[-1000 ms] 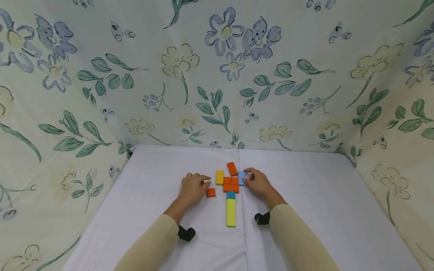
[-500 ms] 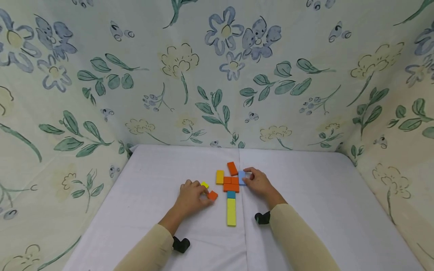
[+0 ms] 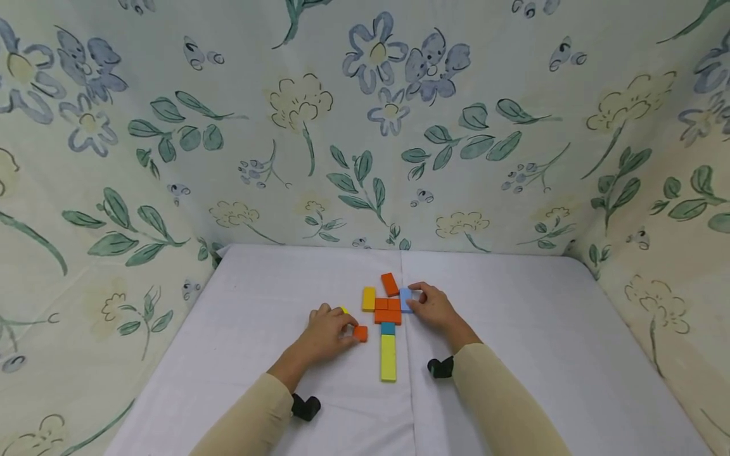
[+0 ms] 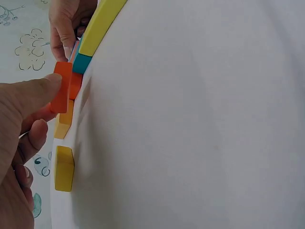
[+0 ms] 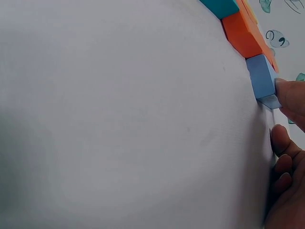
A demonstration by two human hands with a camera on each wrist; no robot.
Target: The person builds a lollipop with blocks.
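My left hand pinches a small orange block between thumb and finger; in the left wrist view the orange block looks tipped up. A yellow block lies beyond that hand, mostly hidden by it in the head view. My right hand grips a light blue block by thumb and finger, and the blue block lies against the orange pieces. Those orange blocks form the middle of a flat figure, with an amber block on their left.
Below the orange middle come a teal block and a long yellow-green block in line. An orange-red block lies tilted above. Everything rests on a white cloth-covered table, backed by a floral curtain.
My left hand has drawn back toward me from the yellow block and taken hold of the small orange block, which has turned and shifted slightly right. The right hand stays on the blue block.
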